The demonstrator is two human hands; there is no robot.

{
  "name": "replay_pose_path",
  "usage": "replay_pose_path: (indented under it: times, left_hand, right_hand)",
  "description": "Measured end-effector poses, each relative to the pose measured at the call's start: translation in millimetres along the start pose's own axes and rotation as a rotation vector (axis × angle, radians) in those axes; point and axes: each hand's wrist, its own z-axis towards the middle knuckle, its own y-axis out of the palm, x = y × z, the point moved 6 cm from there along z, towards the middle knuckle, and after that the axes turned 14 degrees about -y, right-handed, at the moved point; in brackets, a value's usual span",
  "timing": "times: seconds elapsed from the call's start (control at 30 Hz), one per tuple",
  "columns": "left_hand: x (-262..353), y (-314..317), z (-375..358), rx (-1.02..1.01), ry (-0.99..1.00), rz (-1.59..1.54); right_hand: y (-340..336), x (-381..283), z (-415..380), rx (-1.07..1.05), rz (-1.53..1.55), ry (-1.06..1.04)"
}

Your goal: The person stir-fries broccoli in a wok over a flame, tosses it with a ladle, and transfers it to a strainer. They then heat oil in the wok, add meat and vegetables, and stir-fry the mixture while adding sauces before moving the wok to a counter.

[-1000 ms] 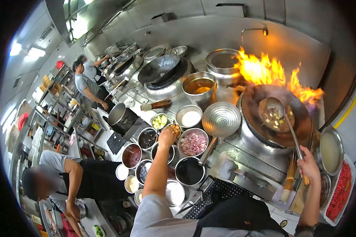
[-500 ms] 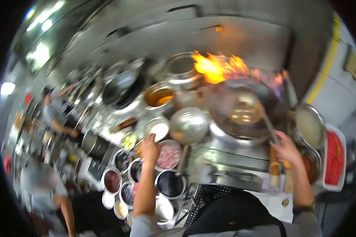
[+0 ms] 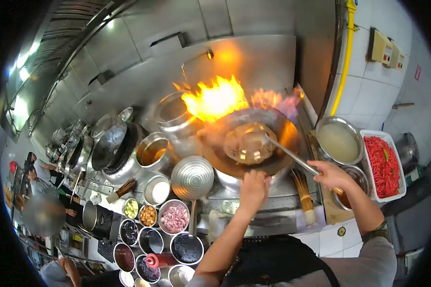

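My right hand (image 3: 331,175) is closed around the handle of a long metal ladle (image 3: 292,154), whose bowl is down in the wok (image 3: 287,126). Brown liquid with pale cubes (image 3: 246,154) fills the wok's middle. My left hand (image 3: 255,190) is at the wok's near rim with its fingers curled together. Whatever is in those fingers, if anything, is hidden. Tall flames (image 3: 215,98) rise behind the wok. To its left lies a perforated strainer (image 3: 192,178), beside a pot of white powder or liquid (image 3: 157,191).
Several pots of ingredients, including sliced pink meat (image 3: 174,216), stand at the lower left. A bamboo brush (image 3: 302,191) lies right of the wok. Further right are a bowl of cloudy liquid (image 3: 340,141) and a basket of red chillies (image 3: 382,165). Other people are at the far left.
My left hand has moved right, from beside the white-filled pot to the wok's near rim. My right hand still grips the ladle. The view has shifted and become sharper.
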Motion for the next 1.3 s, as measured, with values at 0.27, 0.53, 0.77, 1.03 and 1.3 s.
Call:
replay_pose_path:
  times: [0.27,0.53,0.77,1.03,1.3]
  left_hand:
    - [6.1,-5.6,-10.0,-0.012,0.047,-0.002]
    - [-7.6,3.3,6.6,-0.004,0.04,0.001]
    - [-11.4,1.9,5.0,-0.031,-0.076,-0.025]
    - [-10.0,-51.3,-31.5,-0.005,-0.108,-0.137]
    - [-28.1,-67.5,-56.1,-0.035,-0.221,-0.16]
  right_hand:
    - [-8.4,-13.6,-26.1,0.024,0.404,0.396]
    - [40.2,-20.5,-4.0,0.0,0.655,0.371]
    - [16.9,-14.6,-12.8,-0.084,0.463,0.377]
    - [57.0,-13.8,-5.8,0.088,0.475,0.418]
    - [48.5,-33.0,-24.5,-0.024,0.896,0.428]
